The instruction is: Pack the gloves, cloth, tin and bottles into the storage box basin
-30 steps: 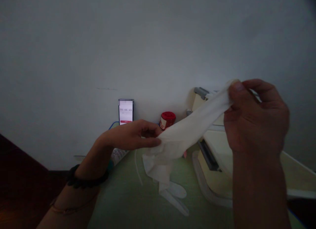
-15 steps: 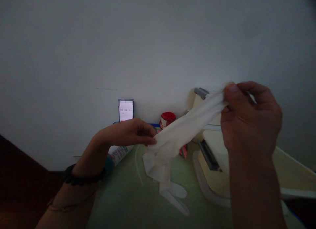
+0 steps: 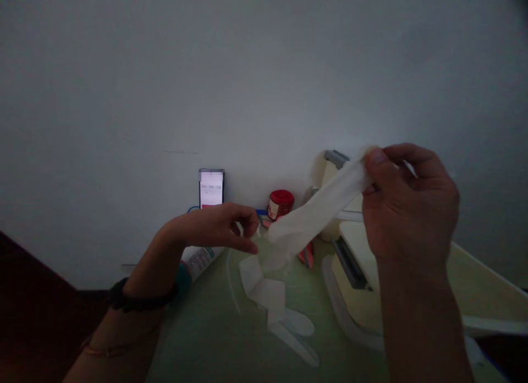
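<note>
A strip of soft white cloth (image 3: 317, 215) slants across the view, with its upper end pinched between the thumb and fingers of my right hand (image 3: 410, 198). Its lower end hangs loose and blurred over the table. My left hand (image 3: 223, 226) is just left of that end, apart from it, its thumb and bent fingers parted with nothing between them. Below lies a folded white strip (image 3: 268, 295) with rounded loops on the green tabletop (image 3: 198, 328). Whether the two white pieces are joined, I cannot tell.
A phone showing a timer (image 3: 212, 189) leans at the wall. Near it lies a white and teal bottle (image 3: 200, 262), partly behind my left arm. A red roll (image 3: 281, 203) stands at the back. Cream boxes with grey handles (image 3: 352, 262) take up the right side.
My left hand has let go of the white cloth, whose lower end has swung away to the right. My right hand has shifted slightly left, still gripping it.
</note>
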The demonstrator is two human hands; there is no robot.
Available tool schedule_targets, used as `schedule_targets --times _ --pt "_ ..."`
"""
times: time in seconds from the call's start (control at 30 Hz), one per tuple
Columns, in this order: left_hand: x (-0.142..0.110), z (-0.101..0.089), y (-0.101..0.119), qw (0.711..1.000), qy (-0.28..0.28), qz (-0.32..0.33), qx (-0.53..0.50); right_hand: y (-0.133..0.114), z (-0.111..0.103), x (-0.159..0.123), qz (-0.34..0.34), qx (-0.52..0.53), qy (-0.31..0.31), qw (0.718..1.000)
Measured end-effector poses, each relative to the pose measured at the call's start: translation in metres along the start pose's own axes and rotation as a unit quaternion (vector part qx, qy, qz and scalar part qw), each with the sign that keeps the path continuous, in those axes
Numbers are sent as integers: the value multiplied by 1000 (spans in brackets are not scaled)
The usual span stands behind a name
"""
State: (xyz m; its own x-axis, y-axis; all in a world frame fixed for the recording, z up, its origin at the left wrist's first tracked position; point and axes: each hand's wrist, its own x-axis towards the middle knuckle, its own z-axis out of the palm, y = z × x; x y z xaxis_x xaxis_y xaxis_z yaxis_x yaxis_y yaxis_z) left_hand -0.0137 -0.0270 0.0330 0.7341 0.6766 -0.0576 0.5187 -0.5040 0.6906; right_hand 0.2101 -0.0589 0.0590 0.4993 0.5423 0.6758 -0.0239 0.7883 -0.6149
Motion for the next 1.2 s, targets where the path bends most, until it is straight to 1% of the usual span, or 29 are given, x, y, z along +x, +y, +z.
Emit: schedule_targets --times 0.03,0.1,0.17,0.23,0.3,0.37,0.43,0.5,0.6,0.67,0.77,0.9,1.0,1.1,1.2 --pt "0 1 1 1000 3 6 -9 1 0 -1 3 3 -7 1000" --pt "2 3 3 998 33 32 -30 2 2 -3 18 1 -32 999" --pt "4 6 6 993 70 77 -55 3 4 -8 45 -15 -69 996" --pt "7 10 11 984 92 128 -82 3 8 -15 66 -35 -106 992" --pt "9 13 18 976 97 169 -97 2 13 -21 80 -47 -143 985" --pt "9 15 24 973 89 191 -95 1 18 -26 99 -50 -174 978" --pt "8 16 29 975 81 192 -81 1 20 -29 127 -48 -207 969" --pt "6 16 32 979 85 176 -61 1 20 -31 144 -40 -235 960" --pt "5 15 32 983 113 142 -36 2 18 -30 149 -22 -270 951" --pt "4 14 32 983 124 132 -35 1 17 -29 151 -15 -289 945" --pt "2 13 32 977 144 144 -56 -4 15 -27 159 -14 -321 933" --pt "-5 11 35 964 204 155 -71 -10 15 -27 155 -23 -369 916" --pt "-11 9 37 959 235 152 -54 -12 15 -26 147 -29 -386 910" --pt "-13 6 38 954 243 167 -58 -10 13 -24 153 -36 -399 903" --pt "-12 5 36 950 254 167 -72 -8 11 -23 154 -70 -399 901"
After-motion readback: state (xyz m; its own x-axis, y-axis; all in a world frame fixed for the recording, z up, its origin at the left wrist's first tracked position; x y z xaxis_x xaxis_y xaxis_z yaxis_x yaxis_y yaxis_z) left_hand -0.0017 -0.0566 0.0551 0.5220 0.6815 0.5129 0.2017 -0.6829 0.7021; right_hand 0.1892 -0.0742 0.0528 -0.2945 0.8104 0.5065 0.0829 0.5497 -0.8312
